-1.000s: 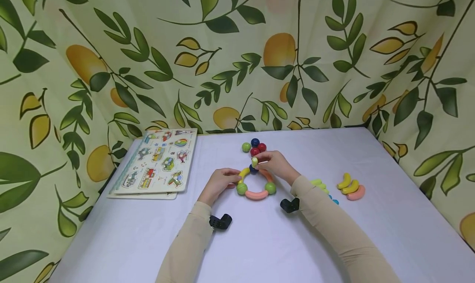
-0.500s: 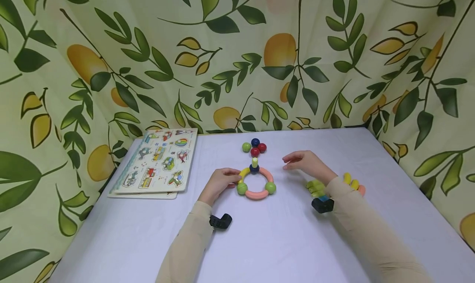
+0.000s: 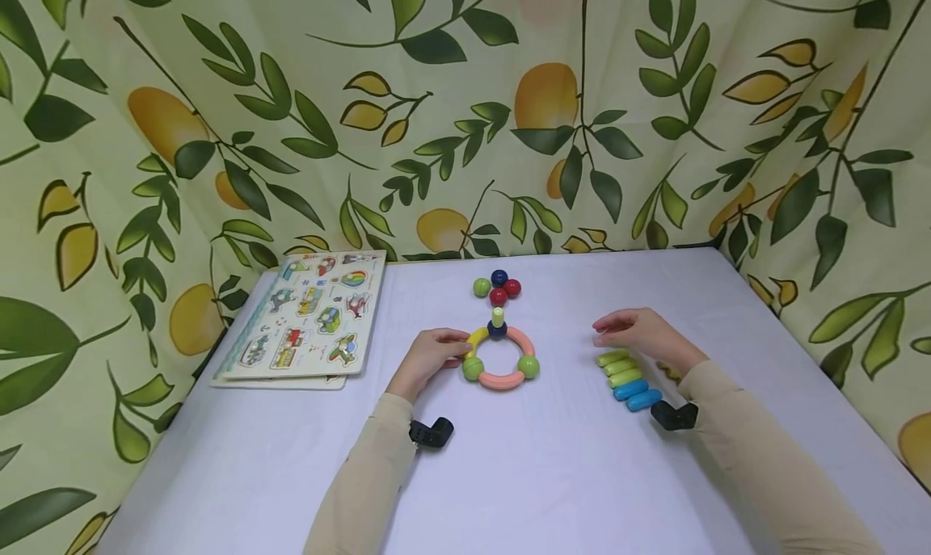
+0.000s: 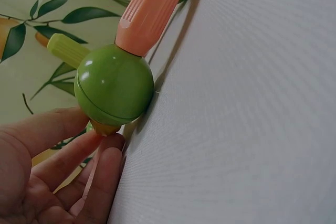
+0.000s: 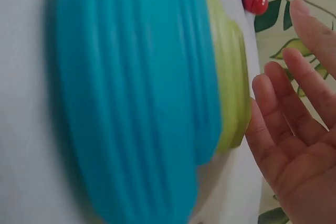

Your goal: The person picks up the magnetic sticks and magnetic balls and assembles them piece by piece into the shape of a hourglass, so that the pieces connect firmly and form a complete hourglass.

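Observation:
A ring of curved rods and balls lies on the table: a pink curved rod (image 3: 499, 382), green balls, a navy ball (image 3: 498, 330) with a light green rod (image 3: 498, 317) standing up from it, and a yellow curved rod (image 3: 476, 339). My left hand (image 3: 427, 361) pinches the yellow curved rod at the ring's left side, just by a green ball (image 4: 114, 85). Over on the right, my right hand (image 3: 646, 334) hovers with relaxed fingers just behind a row of green rods (image 3: 621, 367) and blue rods (image 3: 637, 394), holding nothing.
Behind the ring sit loose balls: green (image 3: 482, 287), navy (image 3: 499, 278) and two red balls (image 3: 512, 288). Picture puzzle boards (image 3: 301, 317) are stacked at the back left. A yellow curved piece (image 3: 667, 371) is partly hidden by the right wrist. A patterned curtain (image 3: 465, 135) surrounds the table.
My right hand has left the upright light green rod on the navy ball and moved right to the green and blue rods. My left hand has stayed at the ring.

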`<state>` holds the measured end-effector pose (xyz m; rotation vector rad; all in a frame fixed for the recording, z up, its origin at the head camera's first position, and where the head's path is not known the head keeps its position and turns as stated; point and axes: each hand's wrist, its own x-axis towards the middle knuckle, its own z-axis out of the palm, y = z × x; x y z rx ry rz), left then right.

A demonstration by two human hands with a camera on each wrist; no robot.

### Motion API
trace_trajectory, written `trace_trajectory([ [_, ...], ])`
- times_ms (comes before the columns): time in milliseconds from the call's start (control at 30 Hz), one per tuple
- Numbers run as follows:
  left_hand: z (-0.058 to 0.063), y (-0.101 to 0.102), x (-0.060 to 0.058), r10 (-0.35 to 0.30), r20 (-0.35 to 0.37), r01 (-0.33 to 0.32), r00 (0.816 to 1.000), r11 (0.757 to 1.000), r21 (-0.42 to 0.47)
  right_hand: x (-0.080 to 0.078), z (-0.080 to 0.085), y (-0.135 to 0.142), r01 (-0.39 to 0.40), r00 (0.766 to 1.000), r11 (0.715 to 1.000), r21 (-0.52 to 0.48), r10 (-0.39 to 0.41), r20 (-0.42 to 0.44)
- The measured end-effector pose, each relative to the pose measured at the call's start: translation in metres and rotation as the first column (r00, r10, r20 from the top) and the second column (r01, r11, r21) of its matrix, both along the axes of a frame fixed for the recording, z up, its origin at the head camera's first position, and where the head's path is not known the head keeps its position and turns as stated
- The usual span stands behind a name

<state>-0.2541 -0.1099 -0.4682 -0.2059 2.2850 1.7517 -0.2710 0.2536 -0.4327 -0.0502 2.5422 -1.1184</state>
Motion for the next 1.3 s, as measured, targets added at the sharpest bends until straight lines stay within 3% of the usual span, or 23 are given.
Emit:
trace_trajectory([
  [467,0.001,0.000,0.000,-0.007,-0.001,0.007,1.000,1.000,0.005,0.002,-0.014,0.026,-0.035,0.996,0.999,-0.017,0.037,0.081],
  [767,-0.001,0.000,0.000,-0.009,-0.009,0.009,1.000,1.000,0.008,-0.002,-0.020,0.022,-0.025,0.999,1.000,0.007,0.024,0.025],
  [933,0.000,0.001,0.001,-0.007,-0.002,0.007,1.000,1.000,0.007,-0.002,-0.019,0.017,-0.020,0.999,1.000,-0.005,0.020,0.048],
  [1133,0.002,0.001,0.002,-0.008,-0.008,0.008,1.000,1.000,0.000,-0.004,-0.013,0.011,-0.093,0.993,0.995,0.034,0.091,0.072],
  [1300,0.001,0.000,0.001,-0.006,-0.009,0.006,1.000,1.000,0.000,-0.004,-0.009,0.001,-0.134,0.991,0.987,0.086,0.131,0.033],
])
